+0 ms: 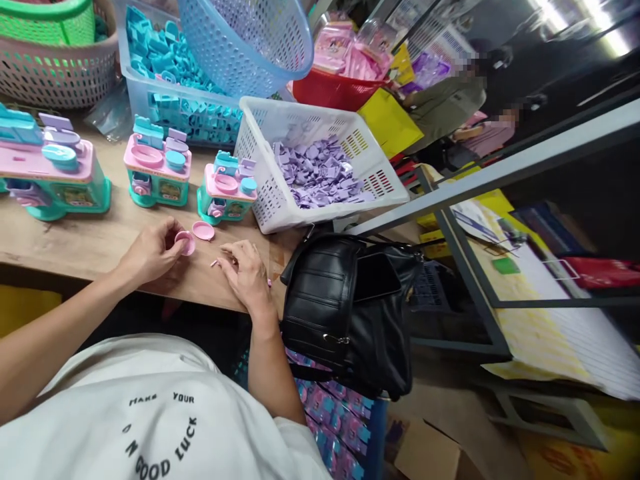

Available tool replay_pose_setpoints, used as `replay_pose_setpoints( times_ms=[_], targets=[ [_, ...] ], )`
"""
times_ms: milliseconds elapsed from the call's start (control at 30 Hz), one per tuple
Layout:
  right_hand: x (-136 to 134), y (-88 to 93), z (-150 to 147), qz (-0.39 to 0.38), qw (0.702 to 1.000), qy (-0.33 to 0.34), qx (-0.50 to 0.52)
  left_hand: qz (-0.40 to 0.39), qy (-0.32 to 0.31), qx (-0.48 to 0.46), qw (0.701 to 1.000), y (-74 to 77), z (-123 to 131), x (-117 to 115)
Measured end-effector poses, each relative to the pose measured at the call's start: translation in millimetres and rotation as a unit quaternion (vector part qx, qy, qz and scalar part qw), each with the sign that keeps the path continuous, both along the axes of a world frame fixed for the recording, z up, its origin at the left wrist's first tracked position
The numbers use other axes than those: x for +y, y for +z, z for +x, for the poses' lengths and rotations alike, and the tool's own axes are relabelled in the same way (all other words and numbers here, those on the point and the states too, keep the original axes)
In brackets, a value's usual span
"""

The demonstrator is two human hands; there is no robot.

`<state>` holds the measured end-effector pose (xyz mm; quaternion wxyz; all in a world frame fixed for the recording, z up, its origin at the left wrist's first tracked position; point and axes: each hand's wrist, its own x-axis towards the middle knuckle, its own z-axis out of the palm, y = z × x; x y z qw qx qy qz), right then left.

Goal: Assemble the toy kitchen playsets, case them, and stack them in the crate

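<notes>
Between the thumb and fingers of my left hand (156, 252) is a small round pink toy dish (186, 244), tilted up off the wooden table (90, 250). A second pink dish (203, 231) lies flat just beyond it. My right hand (247, 272) rests low over the tabletop, fingers curled, with a tiny pink piece (215, 263) by the thumb tip; whether the fingers grip it is unclear. Behind the hands stand a small toy kitchen (227, 190) in teal and pink and another toy kitchen (157, 167) to its left.
A white basket (280, 217) of purple parts stands behind, beside a clear bin (150, 100) of blue parts. A black handbag (320, 287) hangs at the table's right end. A larger toy kitchen (55, 167) sits left. Other people are at the far right.
</notes>
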<state>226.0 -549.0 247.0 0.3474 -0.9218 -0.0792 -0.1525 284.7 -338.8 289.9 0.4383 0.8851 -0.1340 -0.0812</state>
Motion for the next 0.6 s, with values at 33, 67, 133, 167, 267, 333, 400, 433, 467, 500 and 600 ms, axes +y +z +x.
replay_pose_setpoints(
  times_ms=[33,67,133,167,267,333,400,433,467,500,600],
  targets=[
    [-1.3,0.0,-1.3,-0.008,1.0,0.009,-0.002,0.012,-0.004,-0.005,1.0,0.3,-0.9,0.7],
    [-2.5,0.6,-2.3,-0.016,1.0,0.016,-0.003,0.025,-0.009,-0.012,1.0,1.1,-1.9,0.9],
    [-3.3,3.0,-3.8,-0.033,0.999,0.026,0.001,0.054,-0.015,-0.027,0.998,2.9,-4.0,-0.1],
    [-2.9,4.6,-4.6,-0.046,0.998,0.03,0.003,0.066,-0.017,-0.033,0.997,3.5,-5.0,-0.9],
    [1.7,8.9,-8.1,-0.099,0.994,0.04,0.004,0.072,-0.018,-0.047,0.996,3.4,-7.8,-2.7],
    [6.7,10.2,-11.2,-0.114,0.993,0.043,-0.003,0.059,-0.021,-0.051,0.997,2.1,-9.2,-2.7],
    [13.1,10.1,-13.0,-0.085,0.996,0.037,-0.017,0.052,-0.023,-0.054,0.997,1.1,-10.4,-2.6],
    [16.8,9.8,-12.9,-0.054,0.998,0.028,-0.026,0.054,-0.022,-0.056,0.997,0.8,-11.0,-2.7],
    [20.8,9.4,-12.0,-0.019,0.999,0.014,-0.036,0.058,-0.02,-0.058,0.996,0.6,-11.6,-3.0],
    [25.1,8.9,-10.4,0.016,0.999,-0.001,-0.046,0.062,-0.017,-0.061,0.996,0.5,-12.2,-3.4],
    [38.3,7.1,-3.4,0.079,0.994,-0.033,-0.062,0.066,-0.01,-0.068,0.995,0.0,-14.2,-4.3]
  ],
)
